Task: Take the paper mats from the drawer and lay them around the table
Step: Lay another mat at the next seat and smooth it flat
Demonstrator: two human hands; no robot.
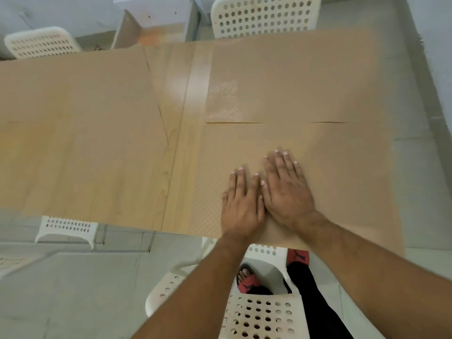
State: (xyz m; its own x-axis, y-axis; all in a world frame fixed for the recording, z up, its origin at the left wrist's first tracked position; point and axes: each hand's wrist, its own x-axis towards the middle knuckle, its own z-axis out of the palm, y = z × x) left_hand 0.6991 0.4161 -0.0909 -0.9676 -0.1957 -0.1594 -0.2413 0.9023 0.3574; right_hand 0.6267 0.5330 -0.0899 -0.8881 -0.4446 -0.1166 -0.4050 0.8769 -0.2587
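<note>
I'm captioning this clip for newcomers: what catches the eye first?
The left hand and right hand lie flat, side by side, on the near right brown paper mat. More brown paper mats cover most of the light wooden table, and white perforated plastic chairs stand around it.

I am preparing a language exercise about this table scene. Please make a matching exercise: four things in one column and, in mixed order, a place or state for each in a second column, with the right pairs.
Things
1. near right paper mat
2. far right paper mat
3. bare wood strip of the table
4. red sandal

Places or states
A. on a foot, on the floor
B. pressed flat under the left hand and the right hand
C. shows between the left and the right mats
D. lies untouched beyond the hands

Pairs: 1-B, 2-D, 3-C, 4-A
</note>
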